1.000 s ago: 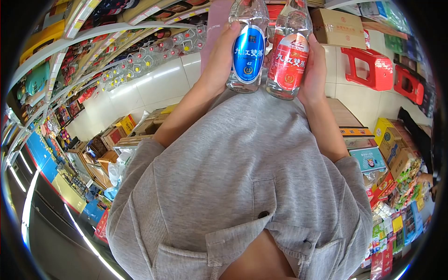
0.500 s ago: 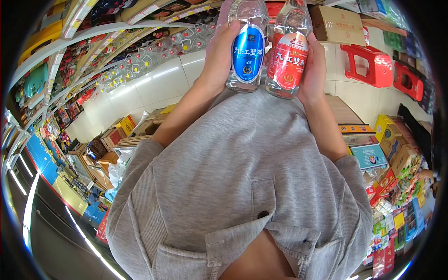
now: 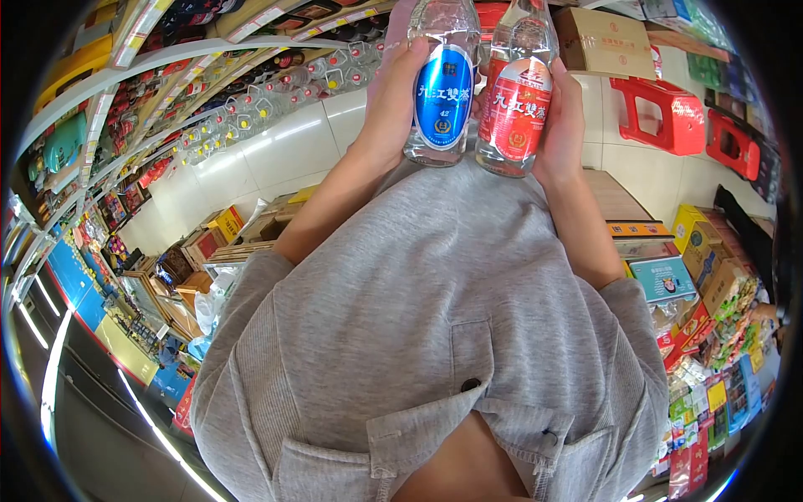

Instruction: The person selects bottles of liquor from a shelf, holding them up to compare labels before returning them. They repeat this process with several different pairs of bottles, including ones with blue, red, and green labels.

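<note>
Two clear glass liquor bottles are held side by side in front of me at the top of the view. My left hand [image 3: 391,105] is wrapped round the bottle with the blue oval label [image 3: 442,100], which reads "42" below large characters. Round the bottle with the red label [image 3: 512,113] is my right hand [image 3: 565,125], its thumb lying along the side. Both bottles stand roughly upright, their labels turned towards me. Clear liquid shows inside, and the bottle tops run out of view. Most of the fingers are hidden behind the glass.
Shelves with price strips [image 3: 155,29] curve along the left. Several large clear jugs [image 3: 259,105] line the tiled floor [image 3: 251,159]. A cardboard box [image 3: 606,46] and red plastic stools [image 3: 669,121] stand at upper right. Packaged goods [image 3: 703,402] and a person's dark-clothed limb [image 3: 740,226] are at right.
</note>
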### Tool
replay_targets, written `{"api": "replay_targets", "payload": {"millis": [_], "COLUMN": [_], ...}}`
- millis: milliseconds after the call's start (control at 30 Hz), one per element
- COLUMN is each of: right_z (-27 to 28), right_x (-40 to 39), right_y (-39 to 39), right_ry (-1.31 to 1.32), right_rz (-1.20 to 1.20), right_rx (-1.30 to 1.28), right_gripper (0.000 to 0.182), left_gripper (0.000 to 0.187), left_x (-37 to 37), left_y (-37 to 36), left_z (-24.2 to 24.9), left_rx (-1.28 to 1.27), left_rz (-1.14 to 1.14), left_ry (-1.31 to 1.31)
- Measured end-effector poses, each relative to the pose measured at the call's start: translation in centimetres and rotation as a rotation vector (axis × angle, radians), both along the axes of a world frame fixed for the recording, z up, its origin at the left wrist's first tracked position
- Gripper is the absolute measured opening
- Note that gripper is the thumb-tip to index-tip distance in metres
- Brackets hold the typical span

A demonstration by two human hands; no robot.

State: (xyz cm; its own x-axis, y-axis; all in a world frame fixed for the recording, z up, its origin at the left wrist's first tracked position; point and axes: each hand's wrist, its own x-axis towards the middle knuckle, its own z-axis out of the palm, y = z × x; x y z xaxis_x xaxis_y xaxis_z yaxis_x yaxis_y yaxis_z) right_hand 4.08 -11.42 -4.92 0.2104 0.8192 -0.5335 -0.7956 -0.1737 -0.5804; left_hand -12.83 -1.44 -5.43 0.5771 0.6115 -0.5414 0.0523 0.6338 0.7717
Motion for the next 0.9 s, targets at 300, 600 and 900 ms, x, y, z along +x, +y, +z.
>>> {"api": "replay_targets", "payload": {"millis": [300,600,900], "right_z": [0.5,1.1,0.1], "right_x": [0.0,0.4,0.8], "right_y": [-0.4,-0.6,-1.2], "right_ry": [0.030,0.044,0.091], "right_rz": [-0.006,-0.003,-0.007], "right_rx": [0.011,0.004,0.049], "right_gripper": [0.061,0.061,0.061], "left_gripper": [0.049,0.071,0.069], "left_x": [0.8,0.8,1.4], "left_y": [-0.8,-0.8,-0.9], "left_z": [0.9,1.5,1.8], "left_rx": [-0.107,-0.020,-0.015], "left_rz": [0.111,-0.024,-0.037], "left_ry": [-0.086,-0.017,-0.004]}}
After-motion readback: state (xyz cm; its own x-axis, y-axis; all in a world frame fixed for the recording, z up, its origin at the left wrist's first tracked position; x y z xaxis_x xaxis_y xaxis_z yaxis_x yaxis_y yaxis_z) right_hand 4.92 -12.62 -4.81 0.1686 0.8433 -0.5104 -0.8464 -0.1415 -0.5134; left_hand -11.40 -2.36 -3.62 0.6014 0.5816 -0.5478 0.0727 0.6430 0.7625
